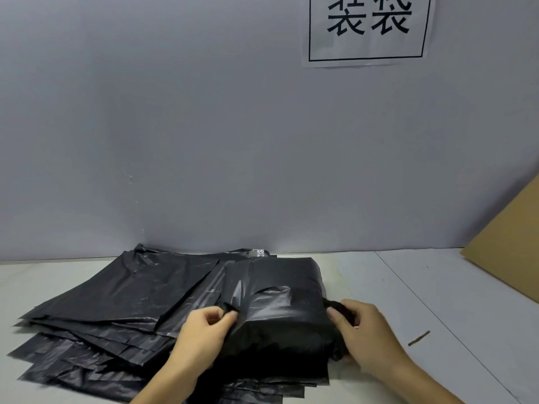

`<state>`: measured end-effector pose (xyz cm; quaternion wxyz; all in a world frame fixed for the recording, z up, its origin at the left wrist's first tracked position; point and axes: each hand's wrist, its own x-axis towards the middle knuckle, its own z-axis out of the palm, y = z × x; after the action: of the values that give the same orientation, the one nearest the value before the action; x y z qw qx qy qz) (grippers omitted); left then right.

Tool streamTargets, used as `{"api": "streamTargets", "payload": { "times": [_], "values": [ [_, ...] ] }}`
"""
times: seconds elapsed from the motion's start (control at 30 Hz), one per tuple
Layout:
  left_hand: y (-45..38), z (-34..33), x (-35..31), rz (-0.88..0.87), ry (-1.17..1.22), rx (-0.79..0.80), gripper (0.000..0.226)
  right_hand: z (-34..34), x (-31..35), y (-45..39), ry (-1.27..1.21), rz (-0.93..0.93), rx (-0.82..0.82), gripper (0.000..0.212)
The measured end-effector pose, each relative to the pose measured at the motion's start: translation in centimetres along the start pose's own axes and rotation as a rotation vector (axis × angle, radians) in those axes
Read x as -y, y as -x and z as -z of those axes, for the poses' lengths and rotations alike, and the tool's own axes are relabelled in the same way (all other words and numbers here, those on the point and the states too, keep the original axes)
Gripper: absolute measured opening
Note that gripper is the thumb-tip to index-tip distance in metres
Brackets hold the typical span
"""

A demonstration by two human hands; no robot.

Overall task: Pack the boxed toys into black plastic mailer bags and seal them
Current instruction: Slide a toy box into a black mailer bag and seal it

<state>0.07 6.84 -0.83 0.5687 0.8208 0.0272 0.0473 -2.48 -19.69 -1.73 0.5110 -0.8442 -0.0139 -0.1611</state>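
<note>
Filled bag sat on the table at 6 o'clock, lying on the right end of a stack of flat bags spread toward 9. Left hand pinched plastic at the bag's left edge; right hand gripped a fold at its right edge. Hands apart. Cardboard leaned at 3 o'clock. Paper sign on the wall at 1.

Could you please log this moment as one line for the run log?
left hand pinches filled mailer bag | right hand grips its other side | bag atop stack of empty bags
</note>
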Motion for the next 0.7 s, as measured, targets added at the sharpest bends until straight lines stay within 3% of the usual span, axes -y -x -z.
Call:
{"api": "streamTargets", "payload": {
  "times": [0.13, 0.23, 0.3, 0.43, 0.53, 0.6, 0.7],
  "values": [
    [0.5, -0.3, -0.3, 0.012, -0.086, -0.029, 0.033, -0.7, 0.1, 0.0, 0.006, -0.032, -0.075, 0.012],
    [1.2, -0.7, -0.5, -0.128, -0.184, -0.207, 0.022, -0.7, 0.3, 0.4, 0.053, -0.021, -0.139, 0.021],
    [1.5, -1.2, -0.6, -0.217, -0.216, -0.259, 0.033, -0.9, 0.4, 0.7, 0.156, 0.066, -0.193, 0.028],
    [1.5, -1.6, -0.3, -0.515, -0.321, -0.265, 0.048, -1.0, 0.6, 1.2, 0.291, 0.352, -0.151, 0.029],
    [1.4, -1.3, -0.2, -0.675, -0.409, -0.181, 0.037, -0.9, 0.5, 1.3, 0.284, 0.367, -0.101, 0.036],
    [1.4, -1.3, -0.1, -0.661, -0.348, -0.139, 0.039, -0.7, 0.6, 1.4, 0.23, 0.326, -0.092, 0.038],
    [1.5, -1.4, -0.6, -0.458, -0.116, -0.102, 0.028, -0.5, 1.1, 1.4, 0.095, 0.252, -0.117, 0.023]
  ]
}}
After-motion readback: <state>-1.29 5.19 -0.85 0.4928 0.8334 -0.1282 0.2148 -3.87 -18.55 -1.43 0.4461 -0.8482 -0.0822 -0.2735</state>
